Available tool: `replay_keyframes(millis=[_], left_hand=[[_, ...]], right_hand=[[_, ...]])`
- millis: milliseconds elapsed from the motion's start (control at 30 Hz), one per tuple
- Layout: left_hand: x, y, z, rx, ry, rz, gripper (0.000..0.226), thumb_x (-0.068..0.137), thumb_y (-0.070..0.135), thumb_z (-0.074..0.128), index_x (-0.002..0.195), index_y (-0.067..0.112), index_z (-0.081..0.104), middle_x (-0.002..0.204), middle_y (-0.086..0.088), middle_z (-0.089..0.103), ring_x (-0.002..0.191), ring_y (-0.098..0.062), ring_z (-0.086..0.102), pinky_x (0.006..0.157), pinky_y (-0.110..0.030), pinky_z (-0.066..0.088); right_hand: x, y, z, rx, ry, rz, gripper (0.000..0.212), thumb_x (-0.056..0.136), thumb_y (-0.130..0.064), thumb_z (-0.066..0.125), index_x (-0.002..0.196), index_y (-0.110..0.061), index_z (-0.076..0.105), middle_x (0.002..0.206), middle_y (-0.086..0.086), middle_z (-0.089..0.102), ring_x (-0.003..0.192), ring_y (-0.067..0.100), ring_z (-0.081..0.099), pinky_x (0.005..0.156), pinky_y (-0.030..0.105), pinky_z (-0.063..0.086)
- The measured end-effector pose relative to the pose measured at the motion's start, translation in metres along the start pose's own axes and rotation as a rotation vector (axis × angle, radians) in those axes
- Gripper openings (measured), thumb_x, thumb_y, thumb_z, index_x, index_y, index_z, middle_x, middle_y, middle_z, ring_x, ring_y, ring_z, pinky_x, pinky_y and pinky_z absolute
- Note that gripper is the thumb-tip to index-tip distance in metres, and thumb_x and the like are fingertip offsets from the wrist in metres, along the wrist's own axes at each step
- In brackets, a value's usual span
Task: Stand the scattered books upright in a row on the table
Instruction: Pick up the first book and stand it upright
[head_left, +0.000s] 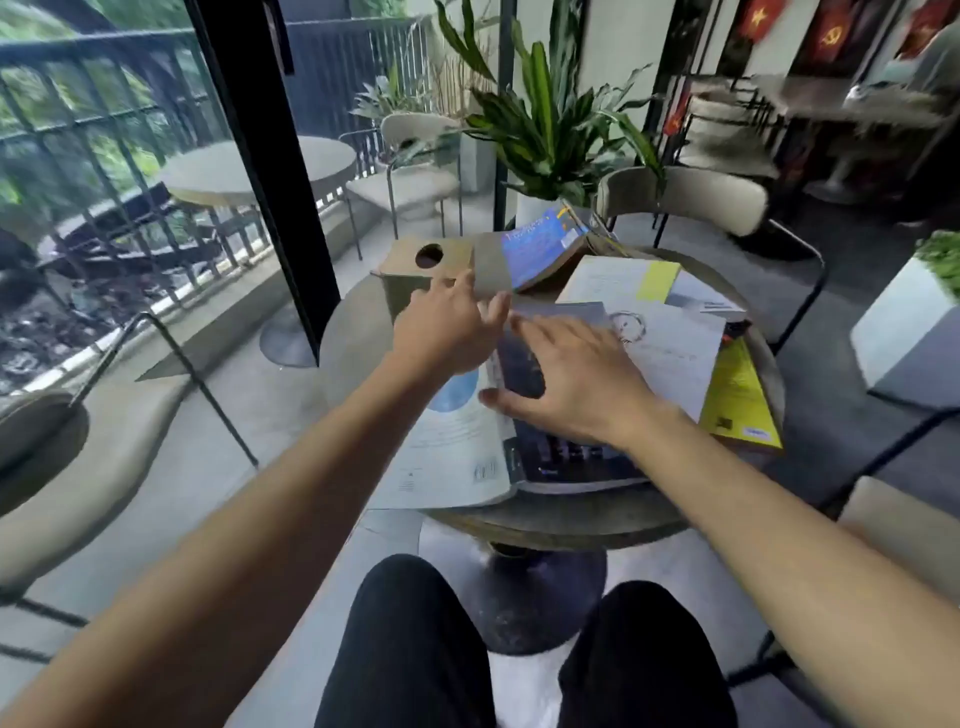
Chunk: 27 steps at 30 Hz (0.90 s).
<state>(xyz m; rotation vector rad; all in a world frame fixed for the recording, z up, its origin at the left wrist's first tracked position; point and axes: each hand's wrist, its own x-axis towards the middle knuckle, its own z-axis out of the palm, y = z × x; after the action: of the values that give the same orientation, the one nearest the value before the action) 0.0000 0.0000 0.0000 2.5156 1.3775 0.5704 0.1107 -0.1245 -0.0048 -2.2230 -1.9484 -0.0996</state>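
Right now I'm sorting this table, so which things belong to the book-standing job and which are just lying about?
Job: blue paperback book; white book with yellow band; white book with sketched face; yellow book; dark-covered book; white book with blue circle.
Lying about: brown cardboard box with round hole; potted green plant.

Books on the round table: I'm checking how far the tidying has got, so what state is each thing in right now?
Blue book: tilted, leaning at the far edge.
Dark book: flat, under the right hand.
White sketch book: flat, overlapping others.
Yellow book: flat, partly covered.
Cardboard box: upright, round hole showing.
Left hand: open, reaching.
Right hand: open, fingers spread.
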Motion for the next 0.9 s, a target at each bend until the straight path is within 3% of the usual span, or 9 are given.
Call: replay_keyframes(millis=[67,167,300,433,533,633,733,833,900], left_hand=[[0.000,-0.002,0.001,0.072,-0.029,-0.020,0.058,0.095,0.061,0.037,0.120,0.013,0.060,0.121,-0.018,0.064,0.108,-0.039,0.060,0.084,-0.041,0.048],[-0.001,0.000,0.004,0.060,-0.141,-0.103,0.044,0.093,0.054,0.044,0.082,0.013,0.055,0.092,-0.012,0.070,0.072,-0.032,0.065,0.061,-0.030,0.045],[-0.005,0.011,0.003,-0.141,-0.144,-0.197,0.036,0.094,0.033,0.046,0.070,0.008,0.055,0.071,-0.009,0.067,0.046,-0.026,0.067,0.041,-0.024,0.040],[-0.018,0.029,-0.015,-0.184,0.004,-0.167,0.033,0.096,0.018,0.045,0.065,0.010,0.038,0.069,-0.007,0.047,0.071,-0.032,0.051,0.054,-0.032,0.033],[-0.026,0.038,-0.044,-0.171,0.148,-0.092,0.034,0.094,0.016,0.046,0.062,0.009,0.034,0.064,-0.005,0.036,0.073,-0.031,0.041,0.053,-0.035,0.020],[-0.036,0.047,-0.077,-0.195,0.325,-0.001,0.023,0.097,0.018,0.045,0.076,0.008,0.041,0.073,-0.006,0.044,0.074,-0.029,0.039,0.058,-0.032,0.017],[-0.050,0.052,-0.095,-0.241,0.507,0.161,0.020,0.099,0.016,0.047,0.081,0.013,0.040,0.075,-0.001,0.043,0.068,-0.023,0.040,0.062,-0.026,0.018],[-0.051,0.046,-0.090,-0.272,0.637,0.296,0.014,0.098,0.019,0.052,0.095,0.006,0.052,0.082,-0.008,0.055,0.075,-0.032,0.053,0.062,-0.032,0.025],[-0.047,0.038,-0.079,-0.296,0.659,0.323,0.025,0.097,0.022,0.053,0.104,-0.001,0.058,0.088,-0.014,0.064,0.078,-0.036,0.059,0.066,-0.035,0.034]], right_hand=[[-0.006,-0.004,0.002,-0.037,-0.075,0.014,0.104,0.074,-0.088,0.035,0.155,-0.025,0.017,0.160,0.006,0.030,0.145,0.028,0.027,0.113,0.049,0.027],[-0.013,-0.005,0.010,-0.046,-0.130,0.045,0.110,0.070,-0.091,0.032,0.157,-0.026,0.010,0.163,0.007,0.021,0.149,0.028,0.018,0.116,0.052,0.022],[-0.014,-0.008,0.015,-0.043,-0.179,0.054,0.113,0.068,-0.091,0.034,0.157,-0.026,0.006,0.164,0.007,0.017,0.150,0.029,0.015,0.117,0.053,0.021],[-0.014,-0.018,0.009,0.074,-0.137,0.045,0.119,0.064,-0.087,0.047,0.156,-0.025,0.004,0.161,0.005,0.025,0.145,0.029,0.028,0.111,0.051,0.033],[-0.013,-0.029,-0.007,0.237,-0.022,0.044,0.123,0.062,-0.082,0.057,0.155,-0.027,-0.001,0.159,0.003,0.029,0.139,0.029,0.038,0.103,0.049,0.043],[-0.003,-0.037,-0.027,0.405,0.025,0.028,0.129,0.063,-0.075,0.062,0.154,-0.024,-0.014,0.158,0.008,0.030,0.138,0.028,0.041,0.102,0.043,0.044],[0.012,-0.041,-0.036,0.553,0.065,0.005,0.131,0.053,-0.071,0.062,0.154,-0.027,-0.009,0.159,0.003,0.030,0.135,0.020,0.045,0.101,0.041,0.046],[0.027,-0.043,-0.029,0.636,0.133,-0.002,0.132,0.052,-0.063,0.068,0.155,-0.024,-0.005,0.161,0.000,0.022,0.135,0.016,0.044,0.100,0.043,0.048],[0.033,-0.045,-0.023,0.644,0.157,-0.004,0.135,0.052,-0.061,0.070,0.155,-0.022,-0.009,0.163,0.002,0.016,0.139,0.017,0.039,0.101,0.043,0.047]])
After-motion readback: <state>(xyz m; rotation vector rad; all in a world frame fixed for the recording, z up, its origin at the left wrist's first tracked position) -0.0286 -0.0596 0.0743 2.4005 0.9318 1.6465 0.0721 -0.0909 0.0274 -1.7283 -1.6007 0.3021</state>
